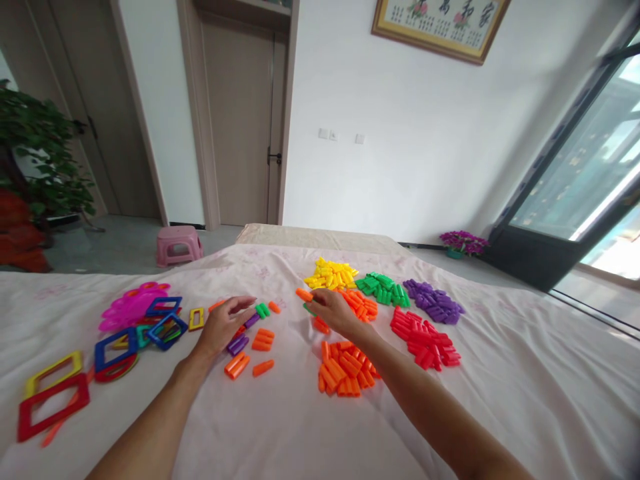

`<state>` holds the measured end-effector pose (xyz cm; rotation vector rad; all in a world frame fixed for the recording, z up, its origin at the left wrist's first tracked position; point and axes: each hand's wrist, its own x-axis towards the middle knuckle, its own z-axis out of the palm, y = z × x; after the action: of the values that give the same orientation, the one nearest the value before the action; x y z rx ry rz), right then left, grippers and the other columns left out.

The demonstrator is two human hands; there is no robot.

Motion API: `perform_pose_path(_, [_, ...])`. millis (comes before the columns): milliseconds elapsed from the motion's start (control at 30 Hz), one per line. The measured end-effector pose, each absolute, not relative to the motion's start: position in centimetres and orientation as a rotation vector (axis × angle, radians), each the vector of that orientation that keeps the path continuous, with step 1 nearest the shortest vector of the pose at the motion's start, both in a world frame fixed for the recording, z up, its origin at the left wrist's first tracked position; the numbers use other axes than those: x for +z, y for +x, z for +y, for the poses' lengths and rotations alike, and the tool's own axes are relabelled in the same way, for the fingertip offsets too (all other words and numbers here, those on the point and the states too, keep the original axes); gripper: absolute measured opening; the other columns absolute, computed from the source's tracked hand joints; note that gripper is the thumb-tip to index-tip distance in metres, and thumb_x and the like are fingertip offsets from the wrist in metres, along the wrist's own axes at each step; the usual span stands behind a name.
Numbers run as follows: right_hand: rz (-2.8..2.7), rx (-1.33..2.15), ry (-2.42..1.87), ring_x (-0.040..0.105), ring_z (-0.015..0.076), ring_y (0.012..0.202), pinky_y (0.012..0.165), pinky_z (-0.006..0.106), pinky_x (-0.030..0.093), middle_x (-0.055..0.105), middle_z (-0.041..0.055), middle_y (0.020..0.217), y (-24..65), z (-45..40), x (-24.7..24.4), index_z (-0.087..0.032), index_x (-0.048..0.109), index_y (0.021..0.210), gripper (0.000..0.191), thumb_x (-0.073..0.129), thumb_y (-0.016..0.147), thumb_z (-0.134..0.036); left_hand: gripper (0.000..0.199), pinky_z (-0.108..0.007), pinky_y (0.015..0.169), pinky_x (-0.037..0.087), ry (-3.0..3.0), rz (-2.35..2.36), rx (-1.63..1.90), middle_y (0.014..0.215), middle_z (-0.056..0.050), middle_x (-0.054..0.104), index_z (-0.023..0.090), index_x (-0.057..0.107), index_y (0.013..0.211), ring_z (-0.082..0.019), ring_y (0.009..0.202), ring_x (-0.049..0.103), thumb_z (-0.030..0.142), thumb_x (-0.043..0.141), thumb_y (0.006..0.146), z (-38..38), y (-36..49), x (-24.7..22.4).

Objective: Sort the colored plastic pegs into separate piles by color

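Read on gold-framed calligraphy picture (440,28) on the white wall (380,180): large dark 家 (486,15), then 和 (467,11), right to left | Read next, less surely: 萬 (445,7), clipped by the view's top edge | Saw beneath: columns of small characters (436,30) | Could not make out their wording

Right hand (326,308), holding orange piece (303,295); left hand (226,323), beside green pieces (263,310).
Pale cloth (280,427), bearing yellow pile (331,274), green pile (384,289), purple pile (434,302), red pile (425,339), nearer orange pile (347,370); pink item (131,308), left.

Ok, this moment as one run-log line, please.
right hand: holds orange piece | left hand: beside green pieces, grip unclear | on cloth: yellow pile, purple pile, red pile
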<state>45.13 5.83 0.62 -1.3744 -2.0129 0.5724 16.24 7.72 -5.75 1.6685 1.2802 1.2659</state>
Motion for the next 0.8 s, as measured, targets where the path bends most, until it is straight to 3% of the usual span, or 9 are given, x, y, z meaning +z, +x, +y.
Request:
perform_pose_path(133, [-2.169,0.584,-1.29,0.046,0.0095,0.063,0.057,0.022,0.027,0.053,-0.0043,0.068,41.4,5.0,0.5,-0.018,0.062,0.073,0.014,0.061,0.084,-0.025,0.051,-0.038,0.099,0.049,1.745,1.097,1.214,0.12,-0.01,0.071,0.02,0.073,0.114,-0.027,0.111,0.065,0.05,0.076,0.072,6.7,18.1,-4.3])
perform_pose_path(333, [-2.284,0.513,-1.208,0.059,0.0132,0.077,0.065,0.022,0.037,0.068,0.0015,0.086,39.1,4.5,0.1,-0.019,0.073,0.092,0.014,0.06,0.089,-0.026,0.037,-0.03,0.08,0.052,1.716,1.06,1.156,0.093,-0.005,0.076,0.019,0.075,0.097,-0.022,0.089,0.068,0.05,0.072,0.076,6.5,18.9,-4.4])
perform_pose_path(467, [-2.164,0.486,-1.23,0.064,0.0167,0.093,0.079,0.024,0.044,0.073,0.0045,0.103,41.7,5.5,-0.2,-0.021,0.073,0.106,0.022,0.061,0.089,-0.027,0.039,-0.027,0.076,0.051,1.709,1.171,1.219,0.092,-0.003,0.075,0.019,0.074,0.097,-0.021,0.086,0.066,0.052,0.069,0.077,7.0,18.2,-5.1])
perform_pose_path(633, [-1.737,0.358,-1.464,0.065,0.0169,0.083,0.073,0.026,0.046,0.074,0.0039,0.094,49.8,8.1,0.3,-0.018,0.072,0.1,0.024,0.058,0.086,-0.032,0.036,-0.028,0.077,0.052,1.832,1.204,1.052,0.098,-0.003,0.076,0.022,0.075,0.104,-0.022,0.088,0.069,0.049,0.065,0.081,6.6,18.9,-5.4])
perform_pose_path(800, [-1.422,0.194,-1.77,0.066,0.018,0.073,0.067,0.026,0.047,0.073,0.006,0.082,60.0,9.1,0.7,-0.014,0.073,0.099,0.031,0.054,0.085,-0.034,0.04,-0.031,0.091,0.051,1.868,1.298,1.111,0.112,-0.004,0.075,0.025,0.074,0.111,-0.024,0.104,0.068,0.049,0.064,0.082,6.6,19.1,-6.0])
